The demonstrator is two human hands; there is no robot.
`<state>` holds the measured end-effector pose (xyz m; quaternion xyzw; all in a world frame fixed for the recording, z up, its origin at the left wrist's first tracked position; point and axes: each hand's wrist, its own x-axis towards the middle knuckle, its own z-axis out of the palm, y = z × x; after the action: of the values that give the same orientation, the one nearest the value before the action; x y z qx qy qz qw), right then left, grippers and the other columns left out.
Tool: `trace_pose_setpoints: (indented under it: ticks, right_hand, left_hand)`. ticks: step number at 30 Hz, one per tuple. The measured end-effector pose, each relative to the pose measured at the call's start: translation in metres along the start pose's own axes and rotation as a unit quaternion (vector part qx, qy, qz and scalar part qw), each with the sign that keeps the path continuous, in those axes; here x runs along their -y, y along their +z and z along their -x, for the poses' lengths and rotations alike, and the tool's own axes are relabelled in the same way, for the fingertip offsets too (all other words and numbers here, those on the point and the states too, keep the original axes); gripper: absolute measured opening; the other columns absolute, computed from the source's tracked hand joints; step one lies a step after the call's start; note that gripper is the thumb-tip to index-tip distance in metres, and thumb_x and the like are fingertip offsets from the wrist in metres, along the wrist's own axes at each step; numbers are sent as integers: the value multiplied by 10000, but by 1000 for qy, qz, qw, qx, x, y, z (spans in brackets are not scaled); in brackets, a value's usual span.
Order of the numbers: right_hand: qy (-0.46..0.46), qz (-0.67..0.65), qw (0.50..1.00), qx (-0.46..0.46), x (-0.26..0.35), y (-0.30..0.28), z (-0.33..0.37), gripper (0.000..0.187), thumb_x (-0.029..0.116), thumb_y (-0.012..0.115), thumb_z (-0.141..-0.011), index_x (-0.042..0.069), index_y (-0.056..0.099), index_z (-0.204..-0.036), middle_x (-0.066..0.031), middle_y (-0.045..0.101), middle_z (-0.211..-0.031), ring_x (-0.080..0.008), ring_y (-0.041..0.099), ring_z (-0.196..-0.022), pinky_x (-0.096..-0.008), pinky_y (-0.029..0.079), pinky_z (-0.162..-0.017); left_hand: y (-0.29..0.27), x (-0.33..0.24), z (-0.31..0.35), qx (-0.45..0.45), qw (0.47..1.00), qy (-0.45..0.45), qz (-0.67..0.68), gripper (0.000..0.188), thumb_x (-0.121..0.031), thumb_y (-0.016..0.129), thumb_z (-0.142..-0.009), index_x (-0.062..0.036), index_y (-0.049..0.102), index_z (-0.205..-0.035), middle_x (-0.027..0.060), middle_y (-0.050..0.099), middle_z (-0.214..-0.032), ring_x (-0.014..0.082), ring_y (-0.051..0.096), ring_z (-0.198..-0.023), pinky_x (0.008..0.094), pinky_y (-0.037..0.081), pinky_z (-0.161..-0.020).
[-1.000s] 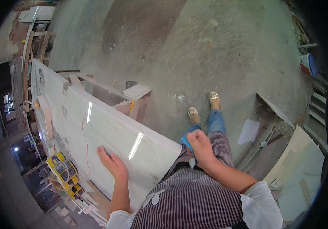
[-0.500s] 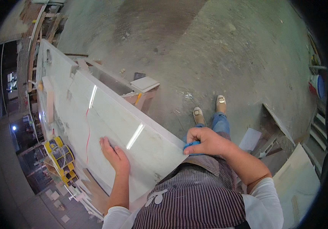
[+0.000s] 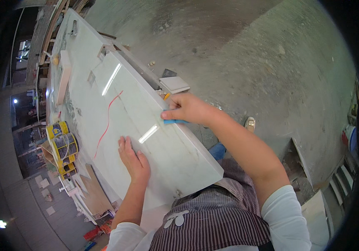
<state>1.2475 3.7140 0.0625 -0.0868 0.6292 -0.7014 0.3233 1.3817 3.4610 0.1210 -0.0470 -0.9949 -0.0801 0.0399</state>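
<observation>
Dusty concrete floor [image 3: 246, 46] surrounds a white marble slab [image 3: 146, 125]; his left hand [image 3: 134, 159] lies flat, grip apart, while right hand [image 3: 190, 108] pinches a blue scraper [image 3: 175, 121] at its edge.

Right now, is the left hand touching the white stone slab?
Touching. The head view shows the left hand lying flat, palm down, on the white stone slab, with no gap visible under the fingers.

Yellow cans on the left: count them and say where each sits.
3 at least. Top yellow can sits beside the white stone slab's left edge; middle can just below; lowest can under that, partly hidden. More may be concealed behind.
</observation>
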Motion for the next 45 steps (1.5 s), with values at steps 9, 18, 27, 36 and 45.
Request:
trace_pose_setpoints:
  ticks: [9, 18, 27, 36, 45]
  right_hand:
    - [77, 7, 984, 161, -38, -1, 147, 450, 423, 777, -771, 57, 531, -684, -27, 517, -650, -120, 492, -651, -302, 412, -579]
    - [38, 84, 995, 31, 33, -12, -90, 518, 539, 724, -763, 54, 543, -748, -39, 515, -718, -149, 499, -693, -338, 418, -601]
    - [182, 38, 966, 178, -23, -19, 102, 426, 405, 815, -732, 61, 567, -684, -24, 542, -677, -147, 518, -656, -304, 429, -590]
    - [18, 37, 998, 38, 69, -19, -205, 368, 403, 748, -794, 86, 574, -730, 11, 538, -669, -87, 488, -628, -288, 399, -532]
    - [134, 117, 954, 240, 17, -21, -50, 411, 435, 758, -788, 51, 616, -754, -49, 601, -759, -139, 545, -709, -301, 468, -655]
  left_hand:
    - [-2, 9, -43, 47, 994, -92, -36, 638, -193, 436, -881, -19, 244, -1465, 274, 194, -1513, 439, 155, -1414, 576, 78, -1130]
    - [11, 10, -104, 13, 995, -86, -41, 645, -214, 478, -888, -34, 255, -1465, 274, 195, -1512, 455, 166, -1403, 575, 93, -1130]
    - [15, 4, -108, -4, 994, -99, -53, 654, -202, 489, -876, -9, 255, -1455, 283, 188, -1506, 474, 186, -1385, 606, 126, -1110]
    - [7, -10, -129, -16, 990, -139, -24, 667, -253, 537, -862, -31, 302, -1444, 262, 233, -1503, 450, 207, -1391, 555, 136, -1133]
    - [2, -8, -121, -1, 975, -221, -20, 661, -228, 568, -813, -67, 370, -1423, 238, 281, -1491, 445, 252, -1374, 562, 170, -1123]
